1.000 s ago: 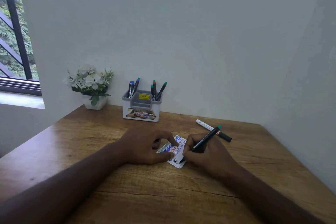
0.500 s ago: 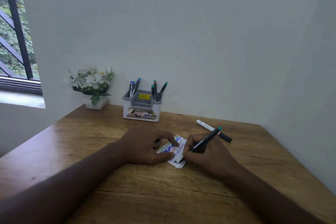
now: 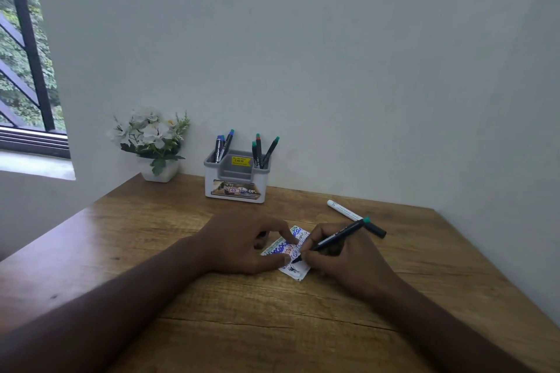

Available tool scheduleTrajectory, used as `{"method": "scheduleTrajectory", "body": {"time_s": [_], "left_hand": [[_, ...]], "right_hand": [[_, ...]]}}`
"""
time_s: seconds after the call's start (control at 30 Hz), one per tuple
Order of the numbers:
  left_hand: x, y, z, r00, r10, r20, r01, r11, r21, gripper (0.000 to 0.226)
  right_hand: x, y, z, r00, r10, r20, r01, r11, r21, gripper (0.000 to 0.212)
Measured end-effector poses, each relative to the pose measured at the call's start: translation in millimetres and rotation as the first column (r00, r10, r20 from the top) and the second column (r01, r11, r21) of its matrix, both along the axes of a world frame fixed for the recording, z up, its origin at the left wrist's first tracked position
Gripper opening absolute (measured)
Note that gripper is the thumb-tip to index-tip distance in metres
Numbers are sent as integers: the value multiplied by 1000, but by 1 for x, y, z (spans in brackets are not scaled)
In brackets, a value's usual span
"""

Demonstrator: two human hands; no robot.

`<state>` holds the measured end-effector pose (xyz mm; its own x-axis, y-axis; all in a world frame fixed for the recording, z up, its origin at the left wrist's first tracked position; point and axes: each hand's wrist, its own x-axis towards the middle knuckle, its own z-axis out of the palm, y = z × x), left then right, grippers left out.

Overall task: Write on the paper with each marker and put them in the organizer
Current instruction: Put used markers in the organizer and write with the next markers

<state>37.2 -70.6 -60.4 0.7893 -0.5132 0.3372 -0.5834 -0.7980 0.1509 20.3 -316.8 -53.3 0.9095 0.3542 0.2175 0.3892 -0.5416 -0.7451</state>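
Note:
A small white paper (image 3: 298, 271), covered in coloured scribbles, lies on the wooden desk (image 3: 272, 327). My left hand (image 3: 242, 245) presses it down with index fingertip and thumb. A small dark piece, apparently the marker's cap, sits under its curled fingers. My right hand (image 3: 342, 263) grips a black marker with a green end (image 3: 339, 236), its tip on the paper. A white marker with a black cap (image 3: 345, 211) lies on the desk behind my right hand. The grey-and-white organizer (image 3: 236, 188) stands at the back wall with several markers (image 3: 262, 150) upright in it.
A white pot of white flowers (image 3: 151, 142) stands left of the organizer. A barred window (image 3: 24, 54) is at the far left. White walls close in the desk at the back and on the right.
The marker tip has shifted slightly up and left across the paper with my right hand. My left hand has stayed in place on the paper.

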Motion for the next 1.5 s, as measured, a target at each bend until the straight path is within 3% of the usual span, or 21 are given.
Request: {"method": "scheduleTrajectory", "body": {"time_s": [1.5], "left_hand": [[2, 1, 0, 1000, -7, -9, 7, 1000, -6, 43]], "right_hand": [[-1, 2, 2, 998, -70, -3, 70, 997, -23, 5]]}}
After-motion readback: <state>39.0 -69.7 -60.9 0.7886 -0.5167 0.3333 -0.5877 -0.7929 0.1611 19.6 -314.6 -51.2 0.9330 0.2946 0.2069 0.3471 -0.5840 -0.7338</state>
